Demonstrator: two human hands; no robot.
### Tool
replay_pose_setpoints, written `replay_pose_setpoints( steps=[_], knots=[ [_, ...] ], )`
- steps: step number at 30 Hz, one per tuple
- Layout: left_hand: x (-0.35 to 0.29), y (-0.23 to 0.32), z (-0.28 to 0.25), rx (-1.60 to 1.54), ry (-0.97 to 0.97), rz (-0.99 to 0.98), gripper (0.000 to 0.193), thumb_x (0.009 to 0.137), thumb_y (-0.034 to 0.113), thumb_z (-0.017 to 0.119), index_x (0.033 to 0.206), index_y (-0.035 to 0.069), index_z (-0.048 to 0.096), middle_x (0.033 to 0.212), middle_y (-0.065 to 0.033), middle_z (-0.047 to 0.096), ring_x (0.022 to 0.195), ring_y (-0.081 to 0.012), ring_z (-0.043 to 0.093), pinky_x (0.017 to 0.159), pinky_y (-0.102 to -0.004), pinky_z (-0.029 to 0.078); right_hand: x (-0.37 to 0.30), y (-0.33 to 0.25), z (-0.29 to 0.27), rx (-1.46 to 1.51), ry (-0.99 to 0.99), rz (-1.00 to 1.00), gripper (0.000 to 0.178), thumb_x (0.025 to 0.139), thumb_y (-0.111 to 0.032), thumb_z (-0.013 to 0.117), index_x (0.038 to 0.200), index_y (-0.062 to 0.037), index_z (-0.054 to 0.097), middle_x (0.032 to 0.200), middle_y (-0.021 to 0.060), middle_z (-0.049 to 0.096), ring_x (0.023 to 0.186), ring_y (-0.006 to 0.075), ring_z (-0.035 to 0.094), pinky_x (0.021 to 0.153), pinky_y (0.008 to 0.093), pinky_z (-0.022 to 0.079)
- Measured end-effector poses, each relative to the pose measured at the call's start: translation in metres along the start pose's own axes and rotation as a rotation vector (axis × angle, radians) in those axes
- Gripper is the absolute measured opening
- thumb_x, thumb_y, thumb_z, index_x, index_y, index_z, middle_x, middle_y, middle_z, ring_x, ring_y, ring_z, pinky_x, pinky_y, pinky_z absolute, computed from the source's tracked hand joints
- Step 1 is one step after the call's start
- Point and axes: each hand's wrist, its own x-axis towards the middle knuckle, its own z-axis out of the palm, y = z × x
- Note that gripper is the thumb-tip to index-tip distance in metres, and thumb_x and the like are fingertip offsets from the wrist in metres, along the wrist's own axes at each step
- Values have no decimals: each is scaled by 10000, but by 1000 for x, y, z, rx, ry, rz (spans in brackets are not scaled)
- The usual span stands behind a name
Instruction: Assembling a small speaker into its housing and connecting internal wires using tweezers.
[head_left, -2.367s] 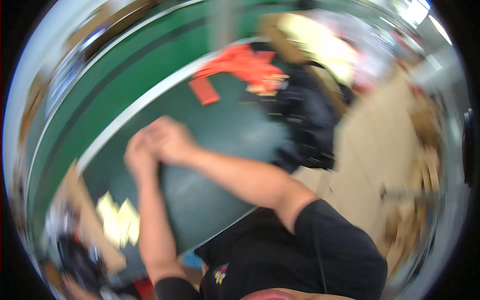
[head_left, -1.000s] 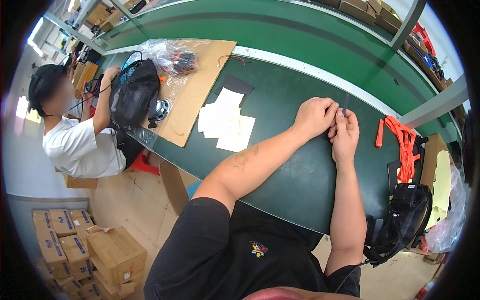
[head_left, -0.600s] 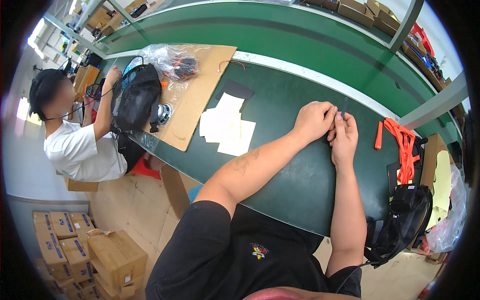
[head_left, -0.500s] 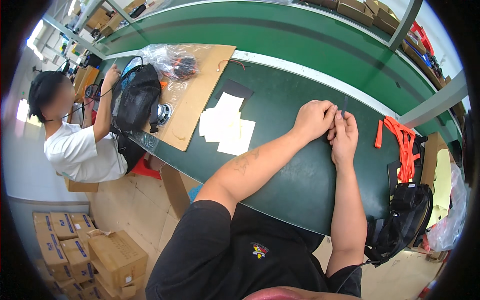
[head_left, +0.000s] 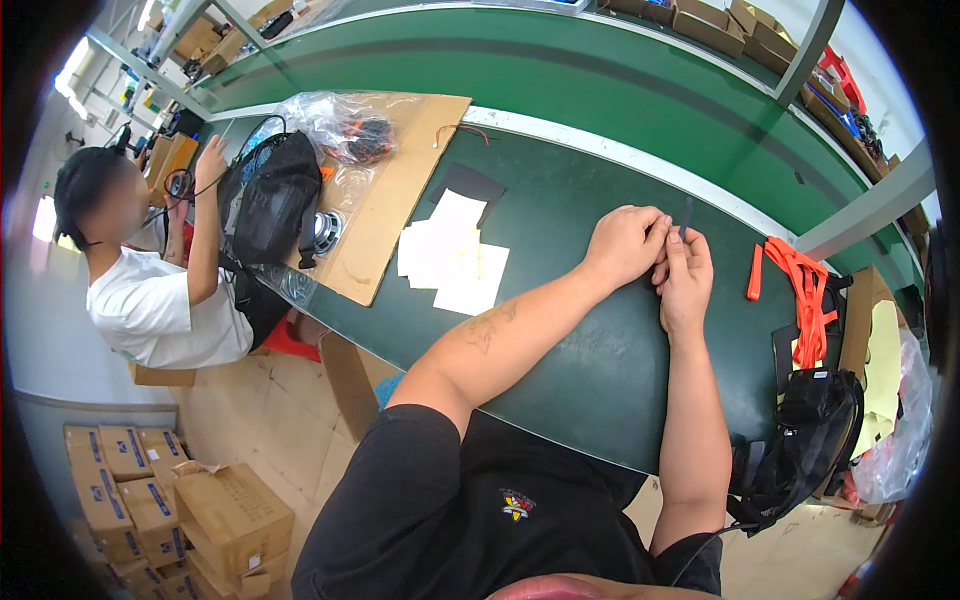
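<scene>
Over the right part of the green table, my left hand [head_left: 632,243] and my right hand [head_left: 687,278] meet, fingers pinched together. From between them a narrow dark strip [head_left: 688,212] sticks up, its lower part covered by my fingers. The right fingers close on it; what the left fingertips pinch, if anything, is hidden. Right of my hands lie a short orange strap piece [head_left: 755,272] and a bundle of orange straps [head_left: 808,300]. On the left side of the table, pale yellow paper sheets [head_left: 450,250] overlap a black sheet [head_left: 470,190].
A black backpack [head_left: 805,430] hangs at the table's right end beside an open carton [head_left: 868,300]. At the left, a cardboard sheet [head_left: 405,190] bears a black bag [head_left: 280,195] and plastic wrap. A person in a white shirt [head_left: 165,310] handles a cable there. Boxes [head_left: 235,510] stand on the floor.
My hands stay together around the dark strip with only slight finger movement. The person at the left has shifted an arm and hand slightly to the left.
</scene>
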Motion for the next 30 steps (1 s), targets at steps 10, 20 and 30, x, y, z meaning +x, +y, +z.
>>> replay_pose_setpoints(
  steps=[10, 20, 30],
  knots=[
    [0, 1, 1, -25, 1, 12, 270, 933, 221, 553, 755, 36, 636, 707, -126, 659, 760, -346, 626, 689, -470, 490, 0, -1, 0, -16, 10, -11, 182, 1016, -215, 548, 1044, -36, 542, 697, -1, 572, 499, 33, 453, 423, 182, 339],
    [1, 0, 1, -2, 29, 27, 274, 930, 223, 558, 756, 27, 636, 730, -137, 665, 761, -349, 628, 692, -471, 493, 1, -1, 1, -6, 4, -24, 176, 1014, -213, 554, 1042, -40, 538, 691, -1, 572, 497, 32, 450, 423, 183, 339],
    [1, -4, 2, 17, 22, 12, 241, 930, 252, 576, 841, 51, 675, 740, -114, 671, 776, -325, 635, 686, -446, 496, 1, -1, 2, -5, 3, -15, 179, 1013, -212, 555, 1058, -40, 534, 684, -4, 569, 495, 30, 449, 417, 181, 341]
  ],
)
